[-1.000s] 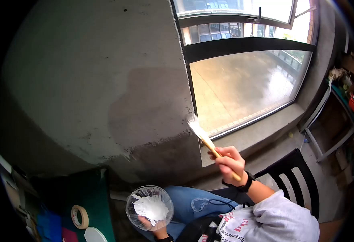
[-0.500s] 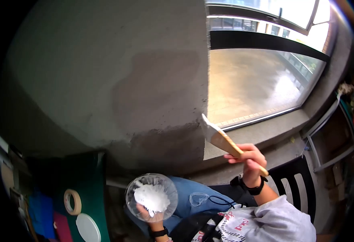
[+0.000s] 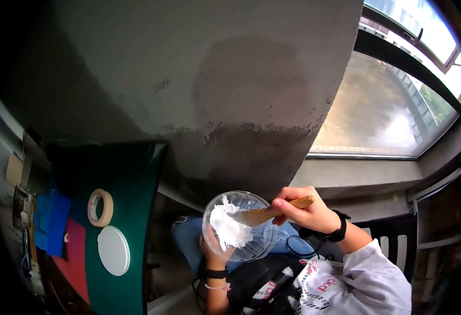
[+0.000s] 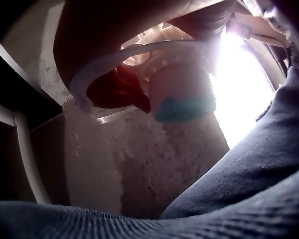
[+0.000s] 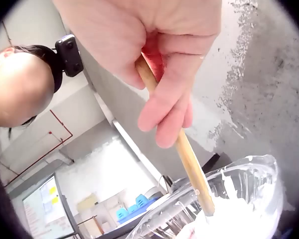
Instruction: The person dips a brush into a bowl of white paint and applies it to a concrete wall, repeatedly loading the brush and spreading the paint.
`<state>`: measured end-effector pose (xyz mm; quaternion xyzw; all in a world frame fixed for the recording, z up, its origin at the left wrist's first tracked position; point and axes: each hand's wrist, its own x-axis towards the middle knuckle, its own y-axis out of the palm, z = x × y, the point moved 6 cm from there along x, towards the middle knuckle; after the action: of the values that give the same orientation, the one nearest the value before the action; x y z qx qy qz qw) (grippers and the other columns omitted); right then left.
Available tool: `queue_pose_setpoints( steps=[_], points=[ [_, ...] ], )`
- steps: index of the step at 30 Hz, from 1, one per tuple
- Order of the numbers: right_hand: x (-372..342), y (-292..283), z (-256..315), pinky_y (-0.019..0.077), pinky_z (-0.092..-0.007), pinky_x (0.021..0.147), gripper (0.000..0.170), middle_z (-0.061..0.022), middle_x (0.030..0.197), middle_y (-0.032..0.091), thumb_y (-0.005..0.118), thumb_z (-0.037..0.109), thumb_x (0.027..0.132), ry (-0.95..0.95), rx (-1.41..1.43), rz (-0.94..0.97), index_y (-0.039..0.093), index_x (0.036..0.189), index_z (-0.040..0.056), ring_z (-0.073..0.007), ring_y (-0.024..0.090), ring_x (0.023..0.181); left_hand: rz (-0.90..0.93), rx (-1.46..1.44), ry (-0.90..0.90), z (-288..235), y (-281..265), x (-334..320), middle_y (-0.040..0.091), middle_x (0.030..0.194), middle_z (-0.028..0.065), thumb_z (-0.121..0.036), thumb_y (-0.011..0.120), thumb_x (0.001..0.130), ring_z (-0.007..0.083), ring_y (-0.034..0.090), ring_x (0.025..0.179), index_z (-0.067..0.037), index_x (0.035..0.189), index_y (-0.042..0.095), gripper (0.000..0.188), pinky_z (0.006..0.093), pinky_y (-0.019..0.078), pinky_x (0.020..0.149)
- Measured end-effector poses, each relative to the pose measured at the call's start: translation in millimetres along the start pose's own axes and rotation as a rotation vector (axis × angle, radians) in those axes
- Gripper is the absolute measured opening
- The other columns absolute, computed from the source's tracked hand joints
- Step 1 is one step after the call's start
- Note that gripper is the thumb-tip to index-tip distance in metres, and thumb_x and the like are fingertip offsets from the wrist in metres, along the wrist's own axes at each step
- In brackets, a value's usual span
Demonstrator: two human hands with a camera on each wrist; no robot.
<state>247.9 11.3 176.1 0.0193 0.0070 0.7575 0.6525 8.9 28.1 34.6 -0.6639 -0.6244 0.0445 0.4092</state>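
My left hand cups a clear plastic bowl from below and the side, above my lap. Thick white paint fills part of the bowl and streaks its wall. In the left wrist view, the fingers curl around the bowl's underside. My right hand pinches the wooden handle of a paintbrush between thumb and fingers. The brush slants down into the bowl, and its bristles are hidden in the paint. In the right wrist view, the handle runs down to the white mass.
Ahead stands a grey wall with a darker patch, beside a window and its ledge. On the left, a green table carries a tape roll and a white lid. A black slatted chair stands right.
My right hand has brought the brush down and left from near the wall's edge into the bowl. The head view has turned, so the window now appears farther right.
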Motion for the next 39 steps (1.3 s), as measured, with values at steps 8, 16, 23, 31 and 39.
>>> queue_pose_setpoints(
  steps=[8, 16, 23, 31, 39],
  points=[
    [1, 30, -3, 0.0487, -0.0328, 0.056, 0.016, -0.0106, 0.069, 0.062, 0.066, 0.014, 0.088, -0.434, -0.456, 0.167, 0.065, 0.083, -0.0012, -0.0260, 0.061, 0.059, -0.040, 0.048, 0.054, 8, -3, -11, 0.064, 0.109, 0.0148, -0.027, 0.086, 0.063, 0.0287, 0.064, 0.096, -0.001, 0.120, 0.049, 0.073, 0.0375, 0.0503, 0.083],
    [-2, 28, 7, 0.0472, -0.0333, 0.053, 0.012, -0.0106, 0.072, 0.061, 0.067, 0.008, 0.086, -0.553, -0.484, 0.150, 0.064, 0.079, -0.0007, -0.0260, 0.059, 0.058, 0.104, 0.042, -0.016, 14, 7, -15, 0.059, 0.118, 0.0132, -0.026, 0.084, 0.066, 0.0237, 0.058, 0.106, -0.001, 0.128, 0.041, 0.079, 0.0362, 0.0456, 0.092],
    [-1, 25, 15, 0.0514, -0.0325, 0.054, 0.009, -0.0105, 0.077, 0.065, 0.068, 0.008, 0.085, -0.668, -0.525, 0.132, 0.066, 0.082, 0.0002, -0.0262, 0.065, 0.064, 0.105, -0.073, -0.017, 29, 11, -23, 0.059, 0.116, 0.0146, -0.029, 0.086, 0.065, 0.0238, 0.059, 0.106, 0.001, 0.126, 0.042, 0.080, 0.0368, 0.0460, 0.091],
    [0, 30, 3, 0.0469, -0.0363, 0.054, 0.017, -0.0113, 0.072, 0.061, 0.066, 0.011, 0.087, -0.616, -0.439, 0.264, 0.059, 0.075, 0.0003, -0.0275, 0.060, 0.061, 0.015, -0.006, 0.047, 8, 1, -11, 0.062, 0.104, 0.0216, -0.049, 0.077, 0.064, 0.0422, 0.059, 0.091, 0.002, 0.118, 0.049, 0.079, 0.0469, 0.0478, 0.079],
    [2, 26, 1, 0.0441, -0.0343, 0.049, 0.021, -0.0108, 0.065, 0.058, 0.064, 0.011, 0.089, -0.527, -0.405, 0.285, 0.059, 0.071, 0.0012, -0.0230, 0.058, 0.054, -0.002, 0.059, 0.139, -2, -5, -8, 0.063, 0.107, 0.0178, -0.036, 0.079, 0.064, 0.0359, 0.063, 0.097, -0.002, 0.124, 0.046, 0.077, 0.0399, 0.0499, 0.083]
  ],
)
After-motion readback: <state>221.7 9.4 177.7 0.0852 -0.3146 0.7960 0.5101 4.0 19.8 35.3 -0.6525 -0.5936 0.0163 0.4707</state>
